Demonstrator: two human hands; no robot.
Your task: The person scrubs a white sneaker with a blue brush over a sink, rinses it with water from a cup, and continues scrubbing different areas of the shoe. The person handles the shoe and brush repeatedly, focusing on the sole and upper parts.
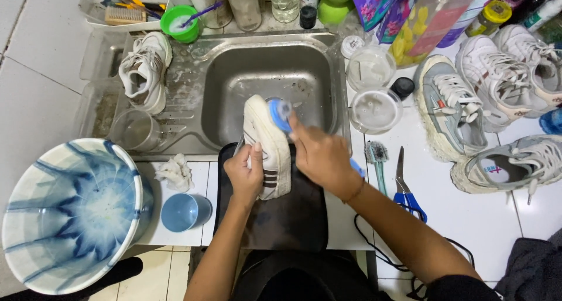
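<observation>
My left hand (246, 173) clamps a white leather sneaker (267, 146) over the steel sink (234, 78); my right hand (319, 155) grips a blue round-headed brush (280, 114) on its rubber sole.

blue-white bucket (70, 213), blue cup (184, 212), scissors (405, 187), toothbrush (377, 160)

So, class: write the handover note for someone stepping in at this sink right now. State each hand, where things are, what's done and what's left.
Left hand: grip on the white striped sneaker, held sole-up at the front edge of the steel sink.
Right hand: holding a blue scrubbing brush against the sneaker's toe end.
Nearby: a soapy sneaker on the drainboard; three more sneakers on the counter at right; scissors and a small brush beside the right arm.
Done: cannot tell how much is clean.
Left: the grimy sneakers at right.
</observation>
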